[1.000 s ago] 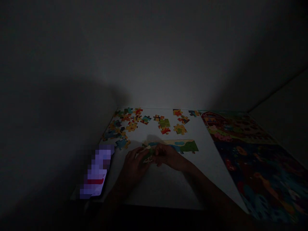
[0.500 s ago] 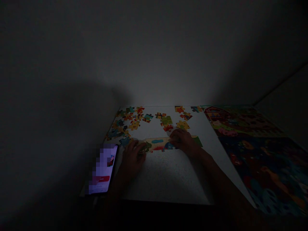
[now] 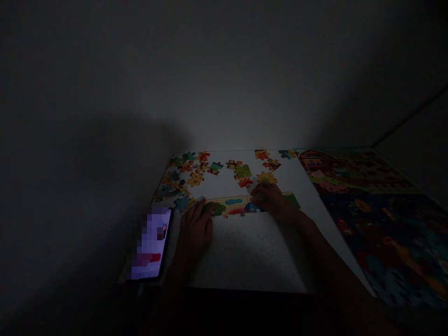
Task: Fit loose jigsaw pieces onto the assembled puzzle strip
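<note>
Two hands rest on a white table [image 3: 252, 252] in dim light, with a colourful poster [image 3: 367, 205] on the right and a lit phone [image 3: 151, 245] at the left edge. Between the hands lies a joined puzzle strip [image 3: 233, 206], its long axis running left to right: the left hand [image 3: 193, 229] lies flat, fingers spread, fingertips touching the strip's left end, while the right hand [image 3: 271, 199] covers its right part, fingers curled; whether it pinches anything I cannot tell. Loose puzzle pieces [image 3: 196, 172] lie scattered just beyond, nearer the wall.

Your left hand [image 3: 194, 228] lies flat, palm down, fingers forward; your right hand [image 3: 271, 199] curls loosely, forearm reaching in diagonally.
</note>
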Tool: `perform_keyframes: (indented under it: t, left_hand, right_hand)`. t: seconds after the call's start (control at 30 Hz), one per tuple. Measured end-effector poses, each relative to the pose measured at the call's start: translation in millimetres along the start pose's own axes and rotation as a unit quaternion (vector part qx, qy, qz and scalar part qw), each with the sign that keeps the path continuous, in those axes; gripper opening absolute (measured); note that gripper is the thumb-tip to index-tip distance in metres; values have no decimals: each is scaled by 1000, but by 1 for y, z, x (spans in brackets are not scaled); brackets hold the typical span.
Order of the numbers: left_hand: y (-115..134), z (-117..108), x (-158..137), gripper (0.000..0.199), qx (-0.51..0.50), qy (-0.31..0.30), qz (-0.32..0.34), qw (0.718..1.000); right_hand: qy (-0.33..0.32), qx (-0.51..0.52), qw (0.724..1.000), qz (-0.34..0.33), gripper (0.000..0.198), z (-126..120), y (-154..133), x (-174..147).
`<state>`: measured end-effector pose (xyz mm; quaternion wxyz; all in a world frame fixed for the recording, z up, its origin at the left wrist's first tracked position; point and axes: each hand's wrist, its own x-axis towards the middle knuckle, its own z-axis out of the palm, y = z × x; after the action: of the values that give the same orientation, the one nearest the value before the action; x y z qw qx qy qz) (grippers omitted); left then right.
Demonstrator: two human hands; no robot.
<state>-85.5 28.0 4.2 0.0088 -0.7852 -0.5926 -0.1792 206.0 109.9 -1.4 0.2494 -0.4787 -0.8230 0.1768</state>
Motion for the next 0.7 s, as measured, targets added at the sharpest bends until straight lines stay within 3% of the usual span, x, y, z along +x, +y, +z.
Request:
perform_keyframes:
  t: [0.5,0.7]
  left_hand:
    - [12,-4,8,40,2,2,21,1000]
    - [14,-3,9,32,-3,38,-38,999]
  right_hand:
    - [-26,-13,999,17,17,-6,-6,-2]
    - [-32,2,999,17,19,-8,-6,-2]
